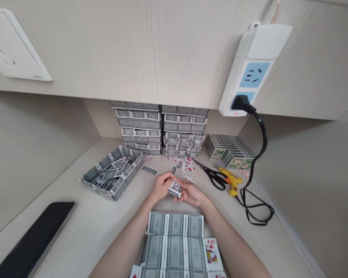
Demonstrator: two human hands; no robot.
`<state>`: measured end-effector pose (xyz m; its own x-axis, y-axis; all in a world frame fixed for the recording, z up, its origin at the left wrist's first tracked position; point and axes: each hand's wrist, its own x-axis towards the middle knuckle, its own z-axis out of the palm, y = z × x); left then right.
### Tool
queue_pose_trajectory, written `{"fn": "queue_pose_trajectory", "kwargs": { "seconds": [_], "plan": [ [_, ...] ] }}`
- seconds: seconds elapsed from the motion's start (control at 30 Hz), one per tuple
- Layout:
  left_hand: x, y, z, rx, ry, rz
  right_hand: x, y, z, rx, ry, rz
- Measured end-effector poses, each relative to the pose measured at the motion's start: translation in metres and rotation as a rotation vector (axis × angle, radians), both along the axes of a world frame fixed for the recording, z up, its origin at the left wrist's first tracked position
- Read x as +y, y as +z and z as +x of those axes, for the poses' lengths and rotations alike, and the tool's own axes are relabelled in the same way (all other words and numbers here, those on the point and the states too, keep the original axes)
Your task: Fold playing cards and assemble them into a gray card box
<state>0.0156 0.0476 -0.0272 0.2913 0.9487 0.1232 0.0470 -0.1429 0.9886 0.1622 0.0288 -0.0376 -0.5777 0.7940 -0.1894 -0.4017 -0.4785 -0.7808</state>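
Observation:
My left hand and my right hand meet above the desk, both pinched on a small folded playing card held between them. Just in front of my wrists lies a flat sheet of joined playing cards, mostly grey backs up, with a red queen card at its right edge. Loose card scraps lie beyond my hands.
A tray built of cards sits at left. Stacks of similar trays stand against the back wall, card decks at right. Black scissors, a yellow glue gun with black cord, a power strip and a dark phone are nearby.

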Motion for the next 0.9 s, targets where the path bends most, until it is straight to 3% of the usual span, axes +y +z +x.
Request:
{"fn": "queue_pose_trajectory", "kwargs": {
  "seconds": [0.43, 0.73, 0.9],
  "plan": [
    [-0.001, -0.001, -0.006, -0.010, -0.068, 0.138, -0.006, 0.004, -0.009, -0.093, -0.098, 0.138],
    [0.006, 0.002, -0.001, 0.027, 0.145, 0.111, -0.006, 0.007, -0.011, -0.127, -0.209, 0.234],
    [0.008, -0.001, -0.001, 0.128, 0.046, 0.082, -0.005, 0.005, -0.013, -0.177, -0.229, 0.284]
  ]
}}
